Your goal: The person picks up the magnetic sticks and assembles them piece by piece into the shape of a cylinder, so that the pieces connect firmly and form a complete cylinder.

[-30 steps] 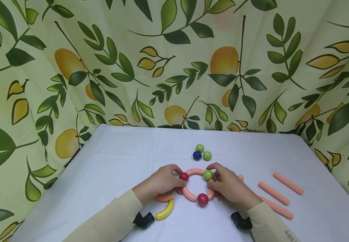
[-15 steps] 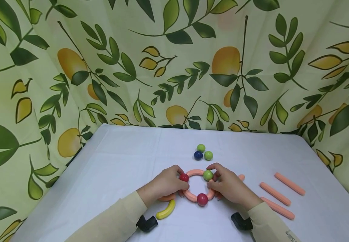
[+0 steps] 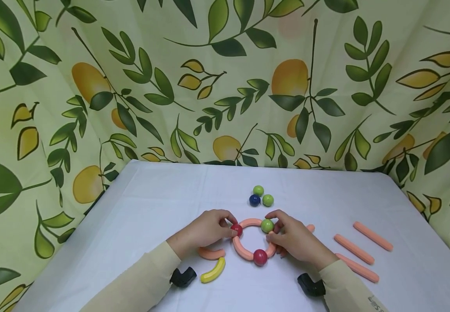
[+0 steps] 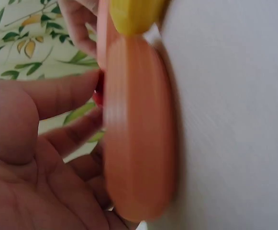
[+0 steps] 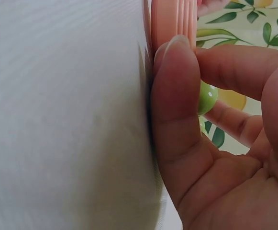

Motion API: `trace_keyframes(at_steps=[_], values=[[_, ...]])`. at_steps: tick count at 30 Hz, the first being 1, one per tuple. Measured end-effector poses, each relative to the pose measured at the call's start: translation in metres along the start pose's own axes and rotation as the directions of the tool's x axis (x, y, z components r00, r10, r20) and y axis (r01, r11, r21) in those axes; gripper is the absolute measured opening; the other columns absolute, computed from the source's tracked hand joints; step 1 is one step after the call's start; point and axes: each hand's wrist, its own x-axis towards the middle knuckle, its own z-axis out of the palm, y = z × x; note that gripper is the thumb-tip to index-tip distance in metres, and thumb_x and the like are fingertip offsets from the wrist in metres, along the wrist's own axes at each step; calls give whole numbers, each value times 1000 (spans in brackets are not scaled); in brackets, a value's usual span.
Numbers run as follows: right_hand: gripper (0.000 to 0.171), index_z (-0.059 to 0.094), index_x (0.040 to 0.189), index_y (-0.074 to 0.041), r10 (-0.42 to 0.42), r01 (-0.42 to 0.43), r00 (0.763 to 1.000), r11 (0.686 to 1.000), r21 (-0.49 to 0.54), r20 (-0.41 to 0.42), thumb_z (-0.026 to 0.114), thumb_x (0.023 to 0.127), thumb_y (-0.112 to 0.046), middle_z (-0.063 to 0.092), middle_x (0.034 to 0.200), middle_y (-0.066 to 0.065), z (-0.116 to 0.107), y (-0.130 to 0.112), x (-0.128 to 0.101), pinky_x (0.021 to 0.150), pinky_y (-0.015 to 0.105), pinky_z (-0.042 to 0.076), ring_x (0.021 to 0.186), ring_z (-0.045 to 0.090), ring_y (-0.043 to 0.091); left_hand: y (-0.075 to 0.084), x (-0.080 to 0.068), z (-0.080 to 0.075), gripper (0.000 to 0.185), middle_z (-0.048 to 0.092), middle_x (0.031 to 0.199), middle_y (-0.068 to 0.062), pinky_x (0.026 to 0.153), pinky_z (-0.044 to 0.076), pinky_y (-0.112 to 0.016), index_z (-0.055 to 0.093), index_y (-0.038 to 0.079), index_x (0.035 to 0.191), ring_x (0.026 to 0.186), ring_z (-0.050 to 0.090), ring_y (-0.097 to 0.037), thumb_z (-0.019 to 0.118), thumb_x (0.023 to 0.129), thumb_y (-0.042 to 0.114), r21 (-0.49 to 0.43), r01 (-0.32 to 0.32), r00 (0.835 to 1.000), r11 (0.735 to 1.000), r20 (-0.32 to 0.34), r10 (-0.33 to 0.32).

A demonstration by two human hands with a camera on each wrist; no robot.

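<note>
The left hand (image 3: 205, 229) grasps a glossy red ball (image 3: 236, 230) between thumb and fingers, at the left of a ring lying on the white cloth-covered counter (image 3: 162, 195). The right hand (image 3: 293, 236) has its fingers curled round a glossy green ball (image 3: 267, 225) at the ring's upper right; its thumb bears on a pink curved segment (image 3: 272, 250). A pink upper arc (image 3: 250, 222) spans the two balls; a pink left arc (image 3: 242, 249) runs down to a larger red ball (image 3: 260, 257) at the near side.

Beyond the ring, two green balls (image 3: 268, 200) and a navy ball (image 3: 254, 200) form a cluster. Near the left forearm lie a loose pink curved piece (image 3: 211, 254) and a yellow curved piece (image 3: 213, 271). Three straight pink rods (image 3: 353, 249) lie at right.
</note>
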Motion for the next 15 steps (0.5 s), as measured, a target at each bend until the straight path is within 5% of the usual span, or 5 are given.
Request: trace_keyframes(at_steps=[10, 15], values=[[48, 64, 146, -17, 6, -7, 999, 999, 32, 36, 78, 101, -6, 60, 102, 10, -5, 2, -2, 60, 37, 58, 63, 64, 24, -8, 2, -4, 58, 63, 108, 5, 76, 50, -35, 70, 27, 143, 93, 58, -19, 94, 90, 29, 98, -161, 981, 982, 121, 148], [47, 64, 147, -17, 4, -6, 998, 999, 39, 57, 76, 102, -6, 59, 103, 10, -8, 4, -1, 62, 37, 59, 64, 65, 25, -8, 2, -2, 59, 60, 108, 4, 78, 48, -36, 72, 34, 143, 96, 57, -19, 94, 89, 27, 124, -171, 978, 977, 142, 153]])
